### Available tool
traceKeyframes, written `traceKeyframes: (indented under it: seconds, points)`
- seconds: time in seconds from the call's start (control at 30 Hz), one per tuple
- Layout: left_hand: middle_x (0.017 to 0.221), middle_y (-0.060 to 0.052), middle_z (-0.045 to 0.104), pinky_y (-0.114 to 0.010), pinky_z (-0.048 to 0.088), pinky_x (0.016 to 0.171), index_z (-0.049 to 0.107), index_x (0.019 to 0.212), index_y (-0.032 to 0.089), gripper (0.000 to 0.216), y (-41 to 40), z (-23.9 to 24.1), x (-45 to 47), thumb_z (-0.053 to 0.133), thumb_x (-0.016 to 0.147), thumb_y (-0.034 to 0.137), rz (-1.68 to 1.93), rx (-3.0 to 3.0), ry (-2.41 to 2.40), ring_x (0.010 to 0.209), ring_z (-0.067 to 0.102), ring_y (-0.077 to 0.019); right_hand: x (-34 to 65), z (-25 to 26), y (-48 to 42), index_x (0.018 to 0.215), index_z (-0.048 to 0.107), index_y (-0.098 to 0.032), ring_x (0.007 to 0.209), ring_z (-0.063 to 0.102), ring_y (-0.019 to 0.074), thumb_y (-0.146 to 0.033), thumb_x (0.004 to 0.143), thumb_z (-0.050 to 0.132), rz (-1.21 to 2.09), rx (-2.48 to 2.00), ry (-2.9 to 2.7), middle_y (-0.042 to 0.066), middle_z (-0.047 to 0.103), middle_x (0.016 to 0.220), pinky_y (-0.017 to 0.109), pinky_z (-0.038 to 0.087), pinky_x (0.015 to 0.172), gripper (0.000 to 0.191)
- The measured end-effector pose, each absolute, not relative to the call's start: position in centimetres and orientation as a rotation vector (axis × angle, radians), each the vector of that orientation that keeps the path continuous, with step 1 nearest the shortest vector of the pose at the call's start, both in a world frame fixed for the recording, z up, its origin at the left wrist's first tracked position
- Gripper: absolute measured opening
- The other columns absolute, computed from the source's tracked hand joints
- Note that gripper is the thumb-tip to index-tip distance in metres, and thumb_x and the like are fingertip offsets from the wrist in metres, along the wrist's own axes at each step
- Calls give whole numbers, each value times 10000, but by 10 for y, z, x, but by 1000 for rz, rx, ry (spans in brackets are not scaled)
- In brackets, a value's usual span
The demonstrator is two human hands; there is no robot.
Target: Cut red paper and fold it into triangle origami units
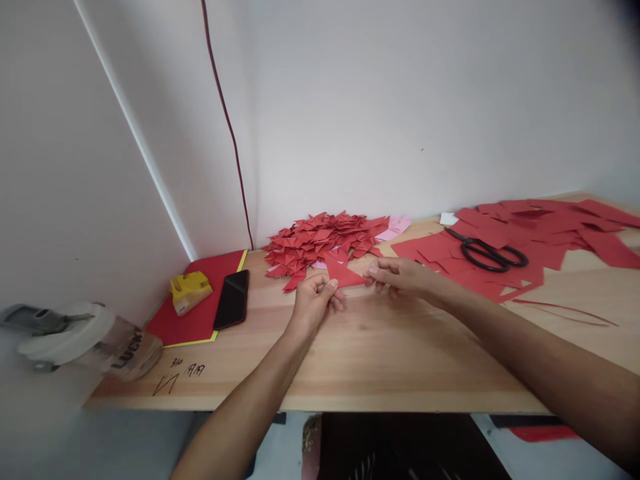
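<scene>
A red paper triangle [344, 275] is stretched between my two hands, just above the table. My left hand [316, 300] pinches its left lower corner between thumb and fingers. At its right corner, the closed fingertips of my right hand [395, 275] grip the paper. Right behind the triangle lies a heap of folded red paper pieces [320, 240], with a few pink ones among them. Black-handled scissors [487, 253] rest on loose red paper sheets [530, 230] to the right of my right hand.
On the left, a black phone [232, 299] and a yellow box [191, 292] lie on a red folder [183, 328] with yellow edging. A clear bottle [120, 343] is at the table's left end. Thin red paper strips [565, 311] lie at right. A wall rises behind the wooden table [380, 360].
</scene>
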State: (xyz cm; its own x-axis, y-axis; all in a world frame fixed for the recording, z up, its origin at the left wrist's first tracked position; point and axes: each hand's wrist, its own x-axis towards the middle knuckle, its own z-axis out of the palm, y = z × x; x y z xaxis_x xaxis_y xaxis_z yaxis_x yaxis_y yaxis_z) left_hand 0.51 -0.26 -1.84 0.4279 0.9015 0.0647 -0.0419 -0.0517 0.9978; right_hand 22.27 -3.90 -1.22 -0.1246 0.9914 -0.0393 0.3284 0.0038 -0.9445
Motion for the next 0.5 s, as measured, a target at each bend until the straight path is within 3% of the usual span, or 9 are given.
traceKeyframes:
  seconds: [0.13, 0.5]
  points:
    - [502, 1, 582, -174, 344, 395, 531, 652, 141, 359, -7, -22, 14, 664, 760, 456, 852, 1470, 792, 387, 530, -81, 207, -17, -40, 702, 589, -180, 549, 463, 111, -579, 784, 584, 985, -1367, -1776, -19, 551, 614, 242, 343, 505, 407]
    - [542, -7, 611, -165, 310, 369, 519, 684, 150, 271, -11, -23, 16, 616, 795, 377, 765, 1482, 811, 375, 491, -60, 200, -20, -45, 751, 627, -167, 655, 503, 142, -425, 817, 567, 945, -1246, -1761, -3, 588, 712, 259, 382, 616, 273]
